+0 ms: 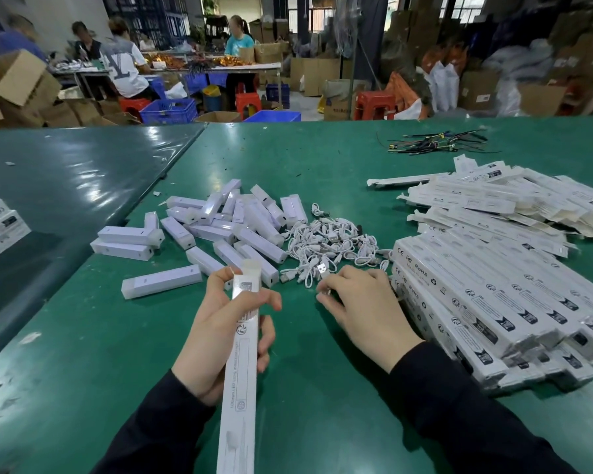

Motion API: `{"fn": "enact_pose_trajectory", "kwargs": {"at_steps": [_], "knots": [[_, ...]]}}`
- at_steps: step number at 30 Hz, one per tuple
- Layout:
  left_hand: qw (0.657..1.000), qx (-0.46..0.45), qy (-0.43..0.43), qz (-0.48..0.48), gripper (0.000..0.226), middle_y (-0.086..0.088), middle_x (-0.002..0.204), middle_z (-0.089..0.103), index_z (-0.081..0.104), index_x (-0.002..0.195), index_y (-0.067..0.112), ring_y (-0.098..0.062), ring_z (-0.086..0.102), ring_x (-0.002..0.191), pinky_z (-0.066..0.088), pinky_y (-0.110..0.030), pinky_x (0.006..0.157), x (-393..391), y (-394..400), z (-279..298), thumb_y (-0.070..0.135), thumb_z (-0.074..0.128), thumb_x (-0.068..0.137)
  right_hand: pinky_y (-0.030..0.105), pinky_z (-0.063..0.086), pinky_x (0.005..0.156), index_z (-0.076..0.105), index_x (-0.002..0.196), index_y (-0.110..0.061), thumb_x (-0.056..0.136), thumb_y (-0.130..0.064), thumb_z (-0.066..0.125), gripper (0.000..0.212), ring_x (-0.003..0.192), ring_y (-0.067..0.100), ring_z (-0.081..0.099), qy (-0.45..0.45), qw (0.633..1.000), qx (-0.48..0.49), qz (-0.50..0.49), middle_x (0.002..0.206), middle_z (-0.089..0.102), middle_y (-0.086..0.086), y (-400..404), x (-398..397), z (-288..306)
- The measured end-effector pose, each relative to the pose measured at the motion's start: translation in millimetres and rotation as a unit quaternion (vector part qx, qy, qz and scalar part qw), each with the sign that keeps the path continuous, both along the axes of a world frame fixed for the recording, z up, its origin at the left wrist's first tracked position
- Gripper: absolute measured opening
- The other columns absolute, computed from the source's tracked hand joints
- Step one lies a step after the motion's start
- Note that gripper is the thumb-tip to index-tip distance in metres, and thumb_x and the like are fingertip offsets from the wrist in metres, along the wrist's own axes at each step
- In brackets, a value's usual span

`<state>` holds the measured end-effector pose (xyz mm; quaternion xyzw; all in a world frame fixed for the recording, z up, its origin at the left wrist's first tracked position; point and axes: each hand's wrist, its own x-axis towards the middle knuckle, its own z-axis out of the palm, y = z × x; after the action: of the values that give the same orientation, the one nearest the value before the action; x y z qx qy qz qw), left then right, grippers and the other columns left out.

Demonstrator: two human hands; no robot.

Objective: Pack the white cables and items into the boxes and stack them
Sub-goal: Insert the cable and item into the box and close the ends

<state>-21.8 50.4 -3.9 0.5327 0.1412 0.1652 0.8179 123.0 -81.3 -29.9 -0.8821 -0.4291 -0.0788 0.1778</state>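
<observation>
White long carton (242, 354), held upright-tilted in the left hand (220, 333): thumb on its near-left edge, fingers curled round its right side, open flap uppermost. The right hand (360, 302), fingers curled, apparently pinches a USB cable plug (322, 269) at its fingertips, at the edge of the white cable heap (332, 241) on the green table (322, 388). Packed cartons (486, 295) lie stacked just right.

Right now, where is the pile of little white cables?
In the head view, the pile of white cables lies mid-table on the green table, between the loose white light bars and the stacked boxes, just beyond the right hand.
</observation>
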Motion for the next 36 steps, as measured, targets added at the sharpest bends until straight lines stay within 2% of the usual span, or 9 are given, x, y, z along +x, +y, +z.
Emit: {"fn": "enact_pose_trajectory", "kwargs": {"at_steps": [3, 6, 10, 15, 17, 23, 28, 33, 36], "knots": [[0.999, -0.002, 0.029, 0.029, 0.052, -0.013, 0.086, 0.064, 0.038, 0.104, 0.030, -0.022, 0.040, 0.039, 0.037, -0.023, 0.036, 0.3, 1.7, -2.0, 0.010, 0.069, 0.068, 0.032, 0.045, 0.081, 0.069, 0.097, -0.017, 0.100, -0.026, 0.054, 0.017, 0.077, 0.015, 0.061, 0.061, 0.982, 0.174, 0.039, 0.083, 0.067, -0.008, 0.7, -7.5, 4.4], [0.996, -0.001, 0.069, 0.053, 0.075, -0.015, 0.091, 0.072, 0.038, 0.118, 0.026, -0.021, 0.045, 0.040, 0.038, -0.024, 0.036, 1.0, 2.7, -2.0, 0.009, 0.083, 0.060, 0.021, 0.051, 0.071, 0.068, 0.087, -0.017, 0.096, -0.015, 0.061, 0.011, 0.070, 0.011, 0.067, 0.249, 0.883, 0.390, 0.078, 0.074, 0.070, -0.007, 3.1, -20.9, 13.3], [0.996, -0.025, 0.047, 0.073, 0.067, -0.012, 0.091, 0.073, 0.040, 0.121, 0.021, -0.019, 0.049, 0.042, 0.040, -0.024, 0.035, 2.6, 1.5, -0.5, 0.023, 0.077, 0.064, 0.018, 0.051, 0.072, 0.069, 0.091, -0.013, 0.095, -0.009, 0.061, 0.010, 0.073, 0.014, 0.071, 0.360, 0.808, 0.444, 0.144, 0.082, 0.073, -0.001, 8.4, -36.7, 17.9], [0.993, -0.050, 0.028, 0.102, 0.063, -0.005, 0.069, 0.062, 0.041, 0.114, 0.022, -0.016, 0.045, 0.039, 0.038, -0.022, 0.035, 2.0, 6.1, -0.5, 0.015, 0.076, 0.063, 0.037, 0.050, 0.078, 0.076, 0.083, -0.022, 0.087, -0.017, 0.071, 0.008, 0.087, 0.013, 0.066, 0.341, 0.847, 0.373, 0.164, 0.092, 0.073, -0.006, 5.5, -42.1, 20.6], [0.995, -0.052, 0.029, 0.085, 0.060, -0.008, 0.071, 0.065, 0.042, 0.113, 0.021, -0.014, 0.040, 0.037, 0.036, -0.021, 0.034, 1.6, 7.1, -1.1, 0.014, 0.075, 0.064, 0.037, 0.050, 0.083, 0.077, 0.080, -0.021, 0.077, -0.020, 0.077, 0.003, 0.097, 0.011, 0.064, 0.360, 0.846, 0.343, 0.193, 0.106, 0.069, -0.007, 2.8, -41.1, 24.6], [0.994, -0.097, 0.058, -0.006, 0.053, -0.001, 0.056, 0.049, 0.047, 0.111, 0.015, -0.008, 0.038, 0.035, 0.033, -0.016, 0.031, 0.1, 8.2, -3.7, 0.013, 0.070, 0.064, 0.029, 0.053, 0.091, 0.074, 0.096, -0.018, 0.064, -0.010, 0.090, 0.036, 0.122, 0.010, 0.056, 0.364, 0.861, 0.226, 0.273, 0.131, 0.055, -0.010, -0.8, -44.7, 27.3], [0.976, -0.179, 0.079, -0.098, 0.049, -0.001, 0.058, 0.051, 0.052, 0.108, 0.009, -0.004, 0.038, 0.031, 0.033, -0.015, 0.027, -2.6, 12.9, 0.4, 0.008, 0.077, 0.066, 0.036, 0.056, 0.080, 0.072, 0.098, -0.018, 0.071, -0.007, 0.085, 0.031, 0.106, 0.015, 0.065, 0.309, 0.872, 0.270, 0.268, 0.117, 0.065, -0.007, 2.3, -45.7, 24.8], [0.945, -0.273, 0.064, -0.171, 0.046, -0.002, 0.053, 0.045, 0.067, 0.073, 0.001, -0.006, 0.038, 0.028, 0.036, -0.016, 0.025, -3.8, 16.4, 3.5, 0.006, 0.098, 0.039, 0.026, 0.054, 0.075, 0.061, 0.122, -0.027, 0.067, -0.021, 0.089, 0.062, 0.099, 0.014, 0.066, 0.269, 0.888, 0.260, 0.269, 0.111, 0.066, -0.015, 1.1, -41.7, 23.0], [0.941, -0.271, 0.076, -0.188, 0.042, 0.000, 0.050, 0.038, 0.066, 0.068, 0.000, -0.007, 0.038, 0.028, 0.037, -0.018, 0.026, -3.4, 16.5, 4.1, 0.007, 0.097, 0.040, 0.031, 0.055, 0.071, 0.068, 0.116, -0.020, 0.071, -0.018, 0.087, 0.049, 0.091, 0.014, 0.068, 0.231, 0.890, 0.287, 0.269, 0.105, 0.069, -0.008, 2.9, -39.9, 21.6]]}}
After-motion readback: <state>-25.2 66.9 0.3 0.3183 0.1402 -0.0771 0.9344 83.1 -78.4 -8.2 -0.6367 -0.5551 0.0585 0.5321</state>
